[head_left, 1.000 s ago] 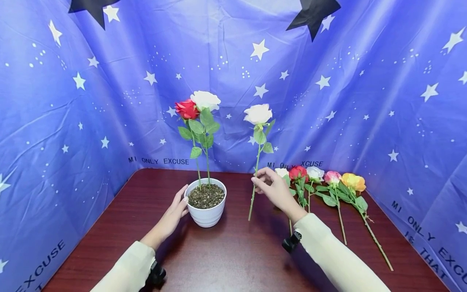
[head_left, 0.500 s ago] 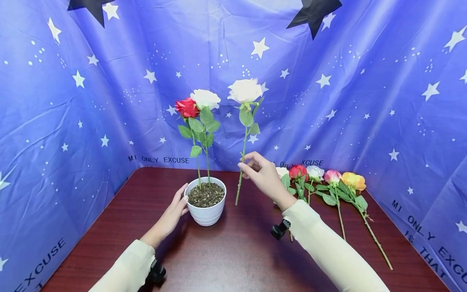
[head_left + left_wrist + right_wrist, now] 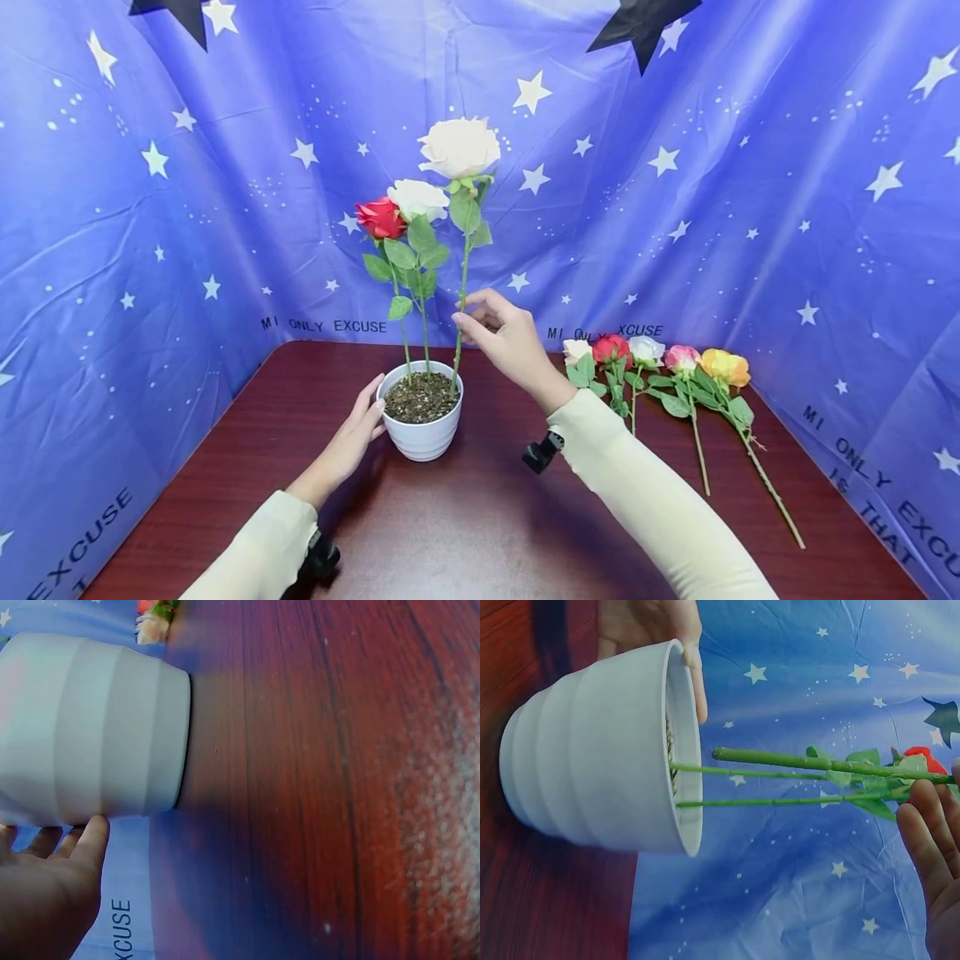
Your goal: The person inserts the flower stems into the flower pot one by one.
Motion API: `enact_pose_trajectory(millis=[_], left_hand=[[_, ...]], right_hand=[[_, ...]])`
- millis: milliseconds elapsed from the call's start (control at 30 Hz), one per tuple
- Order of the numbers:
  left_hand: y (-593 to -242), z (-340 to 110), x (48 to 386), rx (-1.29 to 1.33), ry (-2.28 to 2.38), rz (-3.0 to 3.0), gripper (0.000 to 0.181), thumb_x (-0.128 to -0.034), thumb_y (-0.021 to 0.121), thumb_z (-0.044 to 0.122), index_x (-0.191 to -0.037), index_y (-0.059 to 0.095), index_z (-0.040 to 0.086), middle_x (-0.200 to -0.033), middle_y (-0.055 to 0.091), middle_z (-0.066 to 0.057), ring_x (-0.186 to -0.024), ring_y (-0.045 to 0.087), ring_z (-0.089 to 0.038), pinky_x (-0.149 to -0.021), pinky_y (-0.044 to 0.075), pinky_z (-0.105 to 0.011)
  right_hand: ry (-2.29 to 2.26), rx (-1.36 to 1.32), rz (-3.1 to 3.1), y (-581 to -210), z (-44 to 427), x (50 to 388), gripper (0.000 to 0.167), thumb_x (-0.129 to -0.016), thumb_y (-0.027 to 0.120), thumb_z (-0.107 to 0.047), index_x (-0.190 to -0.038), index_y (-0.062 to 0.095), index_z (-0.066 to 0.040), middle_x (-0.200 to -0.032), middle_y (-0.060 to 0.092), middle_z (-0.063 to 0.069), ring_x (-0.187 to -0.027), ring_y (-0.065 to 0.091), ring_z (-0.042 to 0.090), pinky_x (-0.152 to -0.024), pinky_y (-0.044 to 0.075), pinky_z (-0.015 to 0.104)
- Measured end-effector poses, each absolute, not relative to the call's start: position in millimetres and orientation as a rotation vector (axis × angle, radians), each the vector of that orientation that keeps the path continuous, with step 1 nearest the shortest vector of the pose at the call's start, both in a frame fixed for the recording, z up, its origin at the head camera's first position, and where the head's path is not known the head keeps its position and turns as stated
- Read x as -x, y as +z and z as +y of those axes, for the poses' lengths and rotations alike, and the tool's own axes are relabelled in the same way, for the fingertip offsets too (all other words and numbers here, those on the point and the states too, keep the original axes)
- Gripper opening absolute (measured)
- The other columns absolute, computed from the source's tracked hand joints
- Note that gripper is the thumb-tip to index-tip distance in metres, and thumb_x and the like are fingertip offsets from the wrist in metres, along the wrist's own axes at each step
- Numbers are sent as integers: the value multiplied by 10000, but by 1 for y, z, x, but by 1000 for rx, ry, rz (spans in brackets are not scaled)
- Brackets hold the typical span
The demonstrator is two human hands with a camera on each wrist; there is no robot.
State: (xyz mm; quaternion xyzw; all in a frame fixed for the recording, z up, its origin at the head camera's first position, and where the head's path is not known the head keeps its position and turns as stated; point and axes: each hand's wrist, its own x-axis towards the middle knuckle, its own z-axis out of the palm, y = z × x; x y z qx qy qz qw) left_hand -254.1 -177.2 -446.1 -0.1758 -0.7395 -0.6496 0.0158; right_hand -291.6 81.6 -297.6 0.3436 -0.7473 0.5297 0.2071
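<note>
A white ribbed pot (image 3: 422, 437) of dark soil (image 3: 417, 400) holds a red rose (image 3: 381, 218) and a white rose (image 3: 418, 200), both upright. Against the pot's left side, near the rim, rests my left hand (image 3: 351, 442) with fairly straight fingers; in the left wrist view its fingertips (image 3: 96, 825) touch the pot wall. My right hand (image 3: 510, 337) pinches the stem of another white rose (image 3: 461, 148) between thumb and fingers, right of the planted ones. The right wrist view shows this stem's cut end (image 3: 720, 754) in the air just above the pot's rim.
On the table's right side lie several loose roses, among them a cream one (image 3: 576, 350), a red one (image 3: 612, 350), a pink one (image 3: 682, 360) and a yellow one (image 3: 724, 368). A blue star-printed cloth (image 3: 637, 208) hangs around the reddish-brown table (image 3: 450, 533).
My right hand has carried the white rose leftward and up from beside the pot to above the pot's right side. My left hand has stayed at the pot.
</note>
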Motion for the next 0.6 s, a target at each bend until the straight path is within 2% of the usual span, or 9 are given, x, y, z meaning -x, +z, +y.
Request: enact_pose_trajectory(millis=[167,267,500,600], left_hand=[[-446,-178,253,546,-2019,-2301,560,-1113,301,238,-1597,89,51,-1627,62,-253,-1416,235,-448,-1119,283,-608],[-447,-178,254,543,-2015,-2301,557,-1113,303,240,-1597,98,56,-1625,74,-254,-1414,245,-445,-1118,289,-603],[-447,-178,254,551,-2010,-2300,556,-1112,300,232,-1596,97,48,-1622,75,-264,-1412,244,-451,-1115,290,-599],[-447,-178,255,558,-2010,-2298,555,-1112,301,233,-1596,99,52,-1622,82,-259,-1411,250,-447,-1116,293,-599]], right_hand=[[1494,-973,-2051,-310,66,306,143,-955,703,-128,-1074,664,-58,-790,714,90,-697,701,275,-643,581,314],[1465,-991,-2047,-314,57,308,133,-961,705,-186,-1068,673,-115,-768,708,18,-687,690,200,-642,572,298],[1403,-1005,-2053,-319,38,308,145,-972,689,-204,-1077,667,-106,-776,711,2,-686,689,188,-620,552,270],[1369,-1008,-2070,-319,31,309,153,-981,677,-215,-1092,665,-111,-777,706,-14,-665,666,140,-603,538,259]])
